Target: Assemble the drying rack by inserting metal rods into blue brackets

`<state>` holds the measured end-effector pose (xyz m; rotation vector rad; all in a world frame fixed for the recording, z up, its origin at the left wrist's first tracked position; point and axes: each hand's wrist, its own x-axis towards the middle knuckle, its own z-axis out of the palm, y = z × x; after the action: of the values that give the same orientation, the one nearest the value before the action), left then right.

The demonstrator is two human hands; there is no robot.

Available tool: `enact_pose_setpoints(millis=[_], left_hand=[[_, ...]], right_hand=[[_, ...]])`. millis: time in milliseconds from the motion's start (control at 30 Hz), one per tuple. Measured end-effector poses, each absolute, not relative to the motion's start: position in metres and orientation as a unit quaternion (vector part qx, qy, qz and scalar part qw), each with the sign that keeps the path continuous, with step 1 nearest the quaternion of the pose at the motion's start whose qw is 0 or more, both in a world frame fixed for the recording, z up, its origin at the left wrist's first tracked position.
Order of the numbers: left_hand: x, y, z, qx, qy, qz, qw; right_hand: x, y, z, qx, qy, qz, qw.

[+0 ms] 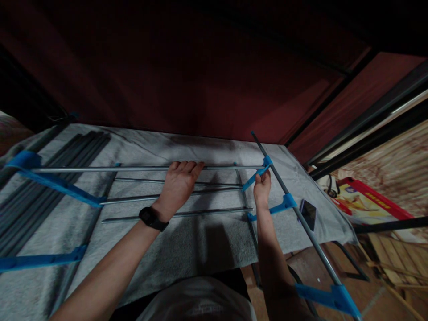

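A frame of grey metal tubes and blue plastic brackets spreads over the cloth-covered table. My left hand (180, 180), with a black watch on its wrist, is wrapped over the long top tube (133, 169) near its middle. That tube runs from a blue bracket (25, 161) at the left to a blue bracket (259, 173) at the right. Around this right bracket the fingers of my right hand (262, 189) are closed, just below the tube's end. The bracket sits on a long slanting tube (279, 178). Below lie more cross tubes (180, 215).
A bundle of grey tubes (73, 149) lies at the left on the grey cloth (214, 240). A phone (307, 214) rests near the table's right edge. Beyond it are a red and yellow box (371, 203) and a wooden slatted piece (401, 254). Dark red fabric (187, 76) hangs behind.
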<state>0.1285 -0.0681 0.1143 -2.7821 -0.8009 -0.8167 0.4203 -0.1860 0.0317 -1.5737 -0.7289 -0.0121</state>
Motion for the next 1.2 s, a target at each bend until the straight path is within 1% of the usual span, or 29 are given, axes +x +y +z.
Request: enact_pose_setpoints(millis=[467,1033,1200], left_hand=[[0.125,-0.063,0.117,-0.921,-0.266,-0.273,0.082],[0.12,-0.061,0.117,-0.923,-0.265,-0.268,0.072],[0.122,-0.061,0.114,-0.924,-0.263,-0.268,0.071]], right_hand=[[0.413,-0.184,0.043,-0.683,-0.307,0.022,0.662],[0.411,-0.185,0.041,-0.704,-0.34,0.005,0.623],[0.406,-0.184,0.042,-0.716,-0.334,-0.019,0.613]])
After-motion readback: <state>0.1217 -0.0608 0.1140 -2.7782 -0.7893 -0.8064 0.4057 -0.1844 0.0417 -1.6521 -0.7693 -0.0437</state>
